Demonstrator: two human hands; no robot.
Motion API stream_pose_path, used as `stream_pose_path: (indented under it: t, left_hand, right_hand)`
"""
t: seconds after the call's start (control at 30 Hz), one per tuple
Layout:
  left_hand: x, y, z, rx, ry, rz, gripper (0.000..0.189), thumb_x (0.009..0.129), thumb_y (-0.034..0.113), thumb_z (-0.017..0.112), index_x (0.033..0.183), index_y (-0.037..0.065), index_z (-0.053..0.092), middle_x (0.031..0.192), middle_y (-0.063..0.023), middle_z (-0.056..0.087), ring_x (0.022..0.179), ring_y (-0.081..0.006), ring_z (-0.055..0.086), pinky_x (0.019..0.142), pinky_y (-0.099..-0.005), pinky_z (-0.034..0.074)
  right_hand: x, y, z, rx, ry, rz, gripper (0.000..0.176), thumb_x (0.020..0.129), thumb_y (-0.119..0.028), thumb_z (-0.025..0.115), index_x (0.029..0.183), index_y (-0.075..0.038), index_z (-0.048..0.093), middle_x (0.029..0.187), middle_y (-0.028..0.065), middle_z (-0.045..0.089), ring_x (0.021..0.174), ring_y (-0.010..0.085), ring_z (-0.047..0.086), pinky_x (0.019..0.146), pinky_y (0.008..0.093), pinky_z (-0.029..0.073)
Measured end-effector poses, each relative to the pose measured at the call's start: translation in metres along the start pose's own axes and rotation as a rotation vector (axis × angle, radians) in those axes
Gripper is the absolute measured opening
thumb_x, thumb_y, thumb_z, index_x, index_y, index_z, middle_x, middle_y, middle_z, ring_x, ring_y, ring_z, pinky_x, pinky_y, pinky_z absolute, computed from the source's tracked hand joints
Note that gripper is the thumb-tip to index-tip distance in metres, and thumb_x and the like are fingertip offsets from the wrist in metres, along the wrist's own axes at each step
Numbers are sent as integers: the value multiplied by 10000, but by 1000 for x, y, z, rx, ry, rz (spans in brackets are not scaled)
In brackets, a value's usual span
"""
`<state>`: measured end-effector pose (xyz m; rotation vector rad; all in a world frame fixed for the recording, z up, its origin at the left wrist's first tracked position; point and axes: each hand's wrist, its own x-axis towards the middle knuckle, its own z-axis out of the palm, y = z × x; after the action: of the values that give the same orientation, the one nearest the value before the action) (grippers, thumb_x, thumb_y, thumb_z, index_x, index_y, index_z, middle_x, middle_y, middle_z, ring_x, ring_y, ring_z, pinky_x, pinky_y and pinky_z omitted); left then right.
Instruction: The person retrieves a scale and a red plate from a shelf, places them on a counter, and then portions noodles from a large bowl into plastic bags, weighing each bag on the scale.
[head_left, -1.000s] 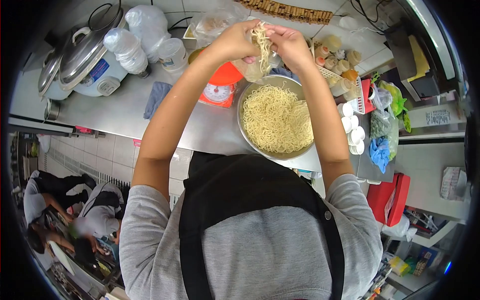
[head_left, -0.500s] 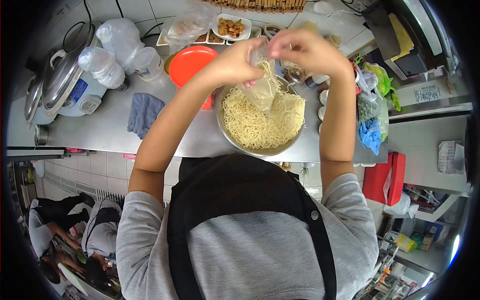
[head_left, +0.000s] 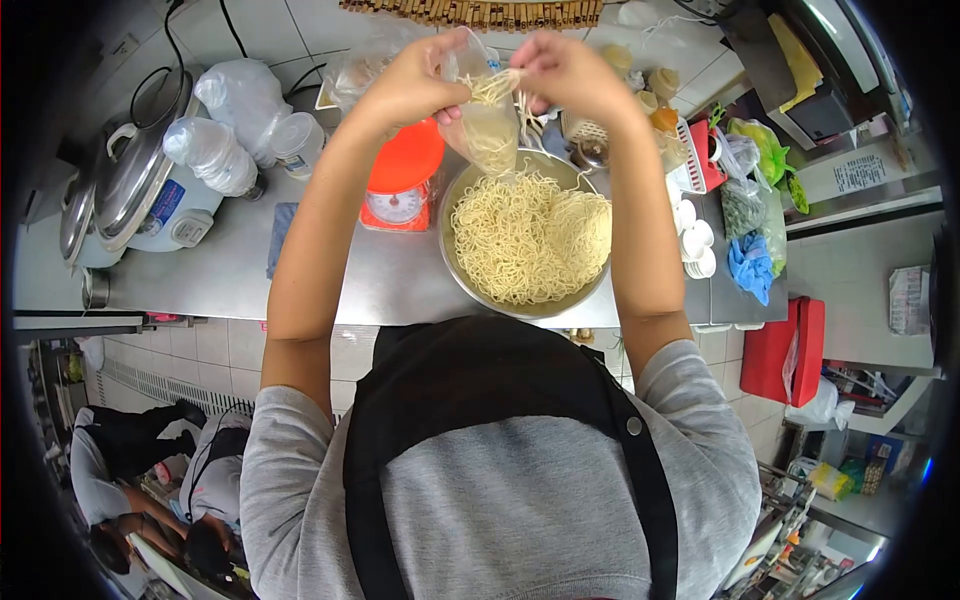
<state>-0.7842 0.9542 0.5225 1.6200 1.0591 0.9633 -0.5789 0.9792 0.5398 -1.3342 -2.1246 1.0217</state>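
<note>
My left hand (head_left: 418, 88) grips the side of a clear plastic bag (head_left: 490, 145) with some noodles inside. The bag hangs tilted above the back rim of a large metal bowl (head_left: 446, 258). A heap of pale yellow noodles (head_left: 505, 240) fills much of that bowl, with a denser clump at its right. At the bag's mouth, my right hand (head_left: 565, 75) pinches a few noodle strands that trail toward the bag. Left of the bowl stands a kitchen scale (head_left: 395, 208) topped by a red-orange pan (head_left: 408, 160), partly behind my left forearm.
A rice cooker (head_left: 165, 195), stacked plastic cups (head_left: 210, 155) and a lidded tub (head_left: 298, 145) stand at left. A grey cloth (head_left: 280, 238) lies near my left forearm. White lids or cups (head_left: 697, 245) and bagged greens (head_left: 755, 150) are at right. Two people (head_left: 130, 470) work behind at lower left.
Both hands have moved up and slightly left with the bag, farther from the bowl. The bag now hangs over the bowl's back rim, and my right hand has strands at its mouth.
</note>
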Motion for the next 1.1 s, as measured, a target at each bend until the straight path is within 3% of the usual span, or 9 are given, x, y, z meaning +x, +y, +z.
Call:
stream_pose_path:
  t: [0.07,0.13,0.33,0.47,0.6,0.67,0.77,0.97,1.1]
  left_hand:
    - [2,-12,-4,-14,2,4,722,686,-30,542,1363,-42,290,1231,-185,516,523,-87,545,477,-217,463]
    - [5,-37,-10,-30,-48,-20,723,690,-39,541,1362,-54,275,1325,-200,429,525,-93,544,479,-221,462]
    - [-18,-66,-34,-44,125,-95,719,688,-44,554,1350,-74,274,1302,-200,446,526,-106,550,472,-230,457]
    - [-30,-79,-54,-33,252,-113,569,700,-36,564,1243,-64,397,1093,-145,562,524,-90,547,471,-217,454]
    - [-41,-73,-66,-46,233,-109,418,708,-17,570,1113,-47,471,897,-79,599,522,-83,551,471,-212,459]
    - [-41,-79,-73,-21,229,-125,490,703,-11,565,1177,-52,451,919,-88,601,526,-88,561,473,-212,468]
    - [-44,-84,-78,90,220,-176,653,687,-9,543,1320,-9,381,963,-107,612,528,-94,566,472,-214,474]
    - [-48,-95,-84,249,250,-131,594,697,78,592,1277,38,472,1105,-153,605,520,-132,590,473,-260,478]
    - [-50,-94,-84,302,286,-119,521,707,100,589,1226,96,541,983,-145,641,522,-132,591,499,-272,484]
  right_hand:
    - [13,-20,-12,287,88,-174,125,792,-66,639,894,-5,599,791,38,627,654,82,597,579,212,485]
    - [17,-53,-13,508,63,-151,178,813,-91,633,943,3,557,759,48,607,650,110,575,601,217,478]
    - [72,-75,25,538,80,-331,113,809,-78,616,885,-3,580,738,46,607,626,106,571,598,233,475]
    - [87,-71,73,531,162,-419,111,749,-74,654,817,1,610,727,54,628,602,108,613,550,215,487]
    - [92,-55,101,-52,-84,-495,156,765,-151,654,890,-58,665,807,47,662,710,116,609,680,270,490]
    - [96,-50,110,-112,-193,-506,159,754,-205,661,877,-112,697,815,35,671,732,127,612,705,295,487]
    - [94,-46,110,-216,-111,-462,192,762,-247,670,854,-81,693,765,58,663,716,126,608,683,284,482]
    - [105,-20,115,-132,-49,-433,193,774,-240,671,856,-66,686,704,49,642,673,109,590,653,271,482]
    - [110,-3,118,-176,74,-324,218,756,-239,690,885,-64,678,739,32,640,692,114,590,676,266,483]
